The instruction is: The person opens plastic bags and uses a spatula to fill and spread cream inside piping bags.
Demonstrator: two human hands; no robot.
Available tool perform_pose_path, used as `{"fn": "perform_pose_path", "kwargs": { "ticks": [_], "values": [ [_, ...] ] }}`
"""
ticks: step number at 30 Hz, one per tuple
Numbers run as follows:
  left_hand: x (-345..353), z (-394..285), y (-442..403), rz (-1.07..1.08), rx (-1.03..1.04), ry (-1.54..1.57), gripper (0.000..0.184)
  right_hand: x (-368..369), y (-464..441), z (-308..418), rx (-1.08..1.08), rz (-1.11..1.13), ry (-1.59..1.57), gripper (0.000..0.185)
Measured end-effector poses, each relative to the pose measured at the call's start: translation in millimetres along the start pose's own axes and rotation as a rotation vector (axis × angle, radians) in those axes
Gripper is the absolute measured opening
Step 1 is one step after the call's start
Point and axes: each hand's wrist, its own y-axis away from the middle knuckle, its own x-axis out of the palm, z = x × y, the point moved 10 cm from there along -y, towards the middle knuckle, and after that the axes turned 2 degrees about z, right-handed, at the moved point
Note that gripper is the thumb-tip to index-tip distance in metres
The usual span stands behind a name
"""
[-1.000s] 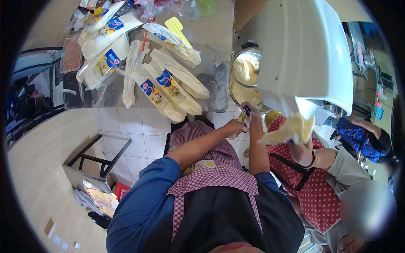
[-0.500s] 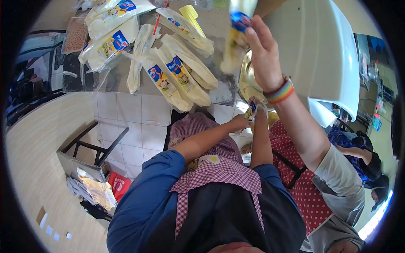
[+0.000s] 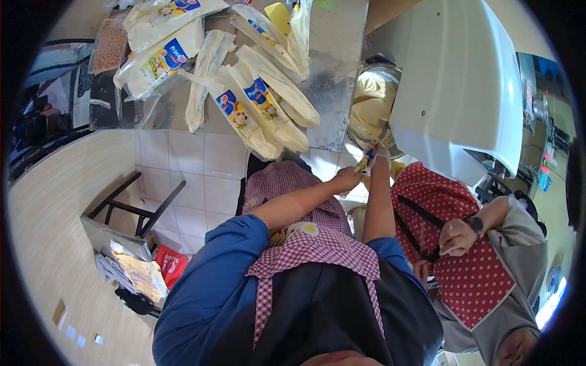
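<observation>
Table (image 3: 332, 79) ahead of wearer, near edge just beyond the apron (image 3: 311, 241). On it, left: large filled bags (image 3: 165, 61), overlapping; packet of small pieces (image 3: 110, 46) at their left. Centre: slim filled bags (image 3: 250, 116), side by side, ends jutting over near edge. Behind these, a scraper (image 3: 278, 17), partly under an upper bag (image 3: 299, 39). Right of table: bowl (image 3: 384, 66), mixture (image 3: 371, 97) inside; machine housing (image 3: 458, 85) to its right. Near side of bowl, beyond table edge: held bag (image 3: 365, 161) between left hand (image 3: 347, 180) and right hand (image 3: 381, 150), right farther forward. Co-worker (image 3: 476, 280) at wearer's right. Left, below table: metal frame (image 3: 146, 213) on tiled floor (image 3: 223, 158) side, near wall (image 3: 46, 213).
</observation>
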Motion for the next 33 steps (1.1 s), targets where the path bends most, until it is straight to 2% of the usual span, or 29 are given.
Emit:
{"fn": "perform_pose_path", "kwargs": {
  "ticks": [3, 6, 8, 9, 11, 13, 15, 16, 19, 21, 23, 24, 26, 27, 28, 29, 30, 31, 32, 33],
  "values": [
    [-4, -6, 4, -0.03, 0.021, -0.032, 0.024, 8, 9, -1, 0.001, 0.013, 0.042, 0.019],
    [0, -9, 3, -0.055, 0.071, -0.076, 0.025, 11, 36, -10, 0.031, -0.045, -0.089, 0.015],
    [6, -1, -2, -0.078, 0.095, -0.102, 0.027, 7, 28, -4, -0.057, 0.164, 0.09, 0.014],
    [8, 1, -4, -0.098, 0.128, -0.114, 0.028, 0, 30, 3, -0.151, 0.093, 0.078, 0.016],
    [11, 3, -6, -0.115, 0.157, -0.126, 0.029, -17, 12, 4, -0.168, 0.021, 0.083, 0.018],
    [3, -4, 0, -0.238, 0.24, -0.174, 0.03, -36, 2, 11, -0.184, -0.053, 0.092, 0.02],
    [5, -1, -5, -0.16, 0.166, -0.183, 0.03, -26, -3, 1, -0.047, 0.108, 0.174, 0.016],
    [10, 1, -6, -0.082, 0.096, -0.19, 0.03, -24, 3, -1, -0.046, 0.107, 0.172, 0.016],
    [8, -30, 19, 0.007, 0.213, -0.064, 0.03, 18, 53, -7, -0.108, 0.226, 0.015, 0.017],
    [22, -14, -4, 0.02, 0.184, 0.034, 0.031, 20, 88, -33, 0.064, 0.004, 0.221, 0.02],
    [35, -18, 1, 0.124, 0.131, 0.276, 0.033, 7, 94, -26, -0.009, -0.019, 0.335, 0.021],
    [34, -19, 5, 0.122, 0.132, 0.276, 0.033, 4, 95, -20, -0.075, -0.04, 0.444, 0.022],
    [57, 23, 13, 0.33, -0.252, 0.251, 0.054, -8, 88, -12, -0.068, -0.054, 0.441, 0.021],
    [35, -22, 60, 0.242, -0.199, 0.292, 0.066, -10, 92, 2, -0.204, -0.084, 0.479, 0.023],
    [24, -10, 64, 0.235, -0.199, 0.291, 0.066, -12, 96, 14, -0.341, -0.114, 0.513, 0.025],
    [24, -4, 64, 0.348, -0.068, 0.185, 0.068, -22, 91, 7, -0.295, -0.188, 0.581, 0.025],
    [26, -2, 66, 0.455, 0.067, 0.075, 0.07, -53, 52, 5, -0.32, -0.151, 0.834, 0.027],
    [16, 2, 63, 0.434, 0.078, 0.067, 0.07, -83, 15, 2, -0.36, -0.128, 1.101, 0.028],
    [2, 12, 58, 0.411, -0.014, 0.062, 0.069, -111, -18, -1, -0.418, -0.113, 1.345, 0.029],
    [-11, 23, 56, 0.381, -0.108, 0.068, 0.067, -85, 19, 2, -0.423, -0.206, 1.226, 0.031]
  ]
}}
